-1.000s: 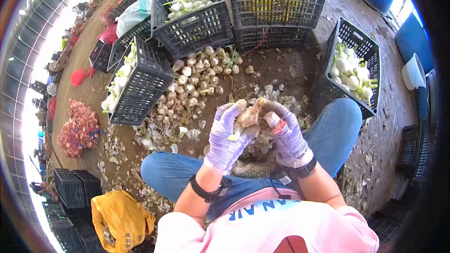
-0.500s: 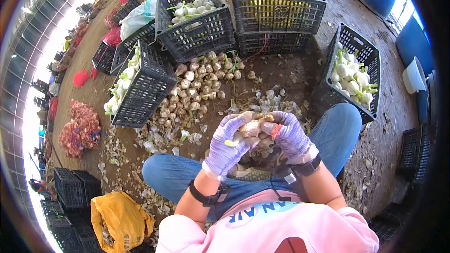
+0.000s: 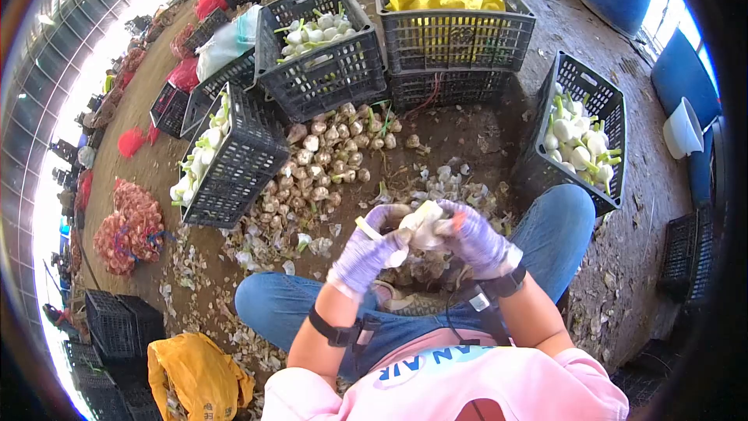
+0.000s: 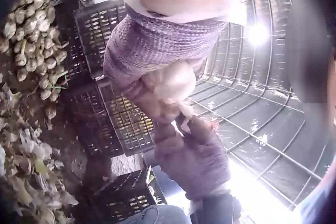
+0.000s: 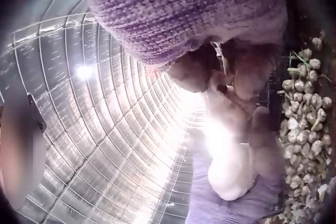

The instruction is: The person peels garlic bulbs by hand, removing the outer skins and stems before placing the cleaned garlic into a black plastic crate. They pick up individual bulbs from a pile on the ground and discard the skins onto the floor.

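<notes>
My left hand [image 3: 366, 256], in a purple glove with bare fingertips, holds a white garlic bulb [image 4: 176, 82] against its palm. The bulb's cut stem [image 3: 368, 228] sticks out on the left side. Pale garlic skin [image 3: 425, 222] stretches between both hands in the head view. My right hand [image 3: 477, 243], gloved alike and with orange-red wrapping on one digit, pinches that skin between thumb and fingers. In the right wrist view, the bulb [image 5: 231, 174] shows smooth and bright in the left hand, fingertips of both hands close together.
Unpeeled garlic bulbs [image 3: 323, 160] lie heaped on the ground, with loose skins [image 3: 444, 187] nearer the legs. Black crates of white bulbs stand left [image 3: 234, 164] and right [image 3: 576, 140]. Another crate [image 3: 460, 39] holds yellow cloth. A yellow sack [image 3: 201, 374] and red net bag [image 3: 128, 226] sit left.
The brownish outer skin on the bulb between the hands has given way to white skin, drawn off toward the right hand. The head view has tilted slightly, so the surroundings sit lower.
</notes>
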The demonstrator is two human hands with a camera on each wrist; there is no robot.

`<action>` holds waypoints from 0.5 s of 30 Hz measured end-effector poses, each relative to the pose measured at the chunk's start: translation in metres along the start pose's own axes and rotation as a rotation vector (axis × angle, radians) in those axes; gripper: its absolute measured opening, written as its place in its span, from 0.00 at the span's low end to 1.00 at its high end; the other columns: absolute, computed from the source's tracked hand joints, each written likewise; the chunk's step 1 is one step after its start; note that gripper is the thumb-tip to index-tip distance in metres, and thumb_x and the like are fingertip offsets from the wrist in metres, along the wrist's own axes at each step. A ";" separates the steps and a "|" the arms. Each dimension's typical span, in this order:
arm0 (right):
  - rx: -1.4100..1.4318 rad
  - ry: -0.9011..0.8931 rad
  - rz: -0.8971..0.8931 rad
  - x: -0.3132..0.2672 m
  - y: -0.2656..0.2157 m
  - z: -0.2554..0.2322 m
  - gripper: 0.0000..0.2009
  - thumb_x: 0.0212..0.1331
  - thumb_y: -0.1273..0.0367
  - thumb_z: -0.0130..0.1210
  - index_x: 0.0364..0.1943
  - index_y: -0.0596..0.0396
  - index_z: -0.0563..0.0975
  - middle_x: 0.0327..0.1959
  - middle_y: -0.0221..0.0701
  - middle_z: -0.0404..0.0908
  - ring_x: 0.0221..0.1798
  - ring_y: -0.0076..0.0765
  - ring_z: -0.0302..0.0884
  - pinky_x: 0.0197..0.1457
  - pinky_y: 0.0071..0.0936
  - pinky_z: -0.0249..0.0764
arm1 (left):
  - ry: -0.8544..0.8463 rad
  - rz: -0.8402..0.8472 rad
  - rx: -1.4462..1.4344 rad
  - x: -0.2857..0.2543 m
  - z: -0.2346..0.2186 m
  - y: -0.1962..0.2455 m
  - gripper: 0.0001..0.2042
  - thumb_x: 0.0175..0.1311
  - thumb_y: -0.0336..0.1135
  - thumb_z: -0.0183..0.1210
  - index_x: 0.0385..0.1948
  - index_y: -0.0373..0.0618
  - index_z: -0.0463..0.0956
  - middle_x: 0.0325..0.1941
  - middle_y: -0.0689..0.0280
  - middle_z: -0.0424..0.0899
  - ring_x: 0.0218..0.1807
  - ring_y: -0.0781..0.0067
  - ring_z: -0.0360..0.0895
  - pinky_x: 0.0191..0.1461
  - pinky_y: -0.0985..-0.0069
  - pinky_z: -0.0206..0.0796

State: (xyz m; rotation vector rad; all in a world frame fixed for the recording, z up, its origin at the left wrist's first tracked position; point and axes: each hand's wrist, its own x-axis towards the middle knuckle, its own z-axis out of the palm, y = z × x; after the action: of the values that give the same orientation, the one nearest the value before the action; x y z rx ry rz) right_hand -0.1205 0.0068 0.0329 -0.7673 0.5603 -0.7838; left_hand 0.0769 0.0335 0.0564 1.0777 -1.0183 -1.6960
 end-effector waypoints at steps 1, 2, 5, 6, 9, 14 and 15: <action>0.378 -0.107 0.011 -0.006 -0.003 0.005 0.25 0.51 0.61 0.60 0.52 0.58 0.69 0.44 0.34 0.77 0.45 0.32 0.76 0.45 0.25 0.73 | -0.064 -0.022 -0.173 -0.001 -0.003 0.002 0.26 0.51 0.40 0.66 0.49 0.38 0.68 0.45 0.63 0.77 0.44 0.72 0.76 0.43 0.77 0.72; 0.468 -0.024 -0.008 -0.009 0.000 0.006 0.26 0.51 0.60 0.60 0.51 0.59 0.69 0.44 0.36 0.77 0.45 0.34 0.76 0.46 0.27 0.73 | -0.082 -0.004 -0.187 -0.001 -0.005 0.002 0.25 0.51 0.39 0.66 0.50 0.38 0.69 0.45 0.62 0.76 0.44 0.71 0.76 0.45 0.74 0.73; 0.638 -0.032 -0.089 -0.007 0.012 0.001 0.25 0.51 0.61 0.59 0.51 0.62 0.69 0.45 0.37 0.77 0.46 0.36 0.76 0.48 0.29 0.73 | -0.079 -0.001 -0.173 0.000 -0.003 0.006 0.24 0.53 0.39 0.65 0.52 0.41 0.70 0.44 0.68 0.78 0.40 0.83 0.73 0.37 0.85 0.66; 0.724 -0.120 -0.151 -0.006 0.013 -0.001 0.24 0.52 0.63 0.57 0.50 0.63 0.69 0.45 0.38 0.77 0.47 0.36 0.76 0.50 0.30 0.73 | -0.055 0.001 -0.119 0.001 -0.004 0.006 0.24 0.54 0.37 0.63 0.52 0.38 0.69 0.46 0.60 0.78 0.45 0.71 0.77 0.46 0.74 0.72; 0.320 -0.107 -0.196 -0.007 -0.005 0.017 0.22 0.53 0.65 0.56 0.50 0.63 0.69 0.45 0.36 0.77 0.46 0.34 0.76 0.49 0.29 0.73 | 0.047 0.357 0.679 0.004 -0.006 0.010 0.21 0.56 0.36 0.62 0.50 0.37 0.71 0.48 0.61 0.78 0.43 0.74 0.77 0.45 0.79 0.70; 0.598 -0.076 -0.097 -0.007 -0.002 0.007 0.18 0.57 0.65 0.54 0.50 0.57 0.70 0.47 0.37 0.75 0.52 0.40 0.73 0.49 0.36 0.74 | 0.155 0.374 0.331 0.004 -0.001 0.004 0.13 0.56 0.33 0.62 0.41 0.39 0.77 0.44 0.59 0.80 0.41 0.75 0.78 0.40 0.81 0.72; 0.705 -0.177 -0.185 -0.008 0.000 0.006 0.17 0.57 0.62 0.54 0.47 0.56 0.71 0.45 0.38 0.75 0.54 0.43 0.72 0.52 0.41 0.72 | 0.123 0.495 0.471 0.003 0.000 0.012 0.13 0.53 0.31 0.64 0.41 0.42 0.78 0.43 0.60 0.80 0.41 0.75 0.78 0.41 0.81 0.71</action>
State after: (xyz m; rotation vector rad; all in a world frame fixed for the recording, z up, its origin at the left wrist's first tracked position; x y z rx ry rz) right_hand -0.1209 0.0152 0.0377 -0.2279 0.0310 -0.9925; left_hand 0.0789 0.0272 0.0666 1.0845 -1.5025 -1.0054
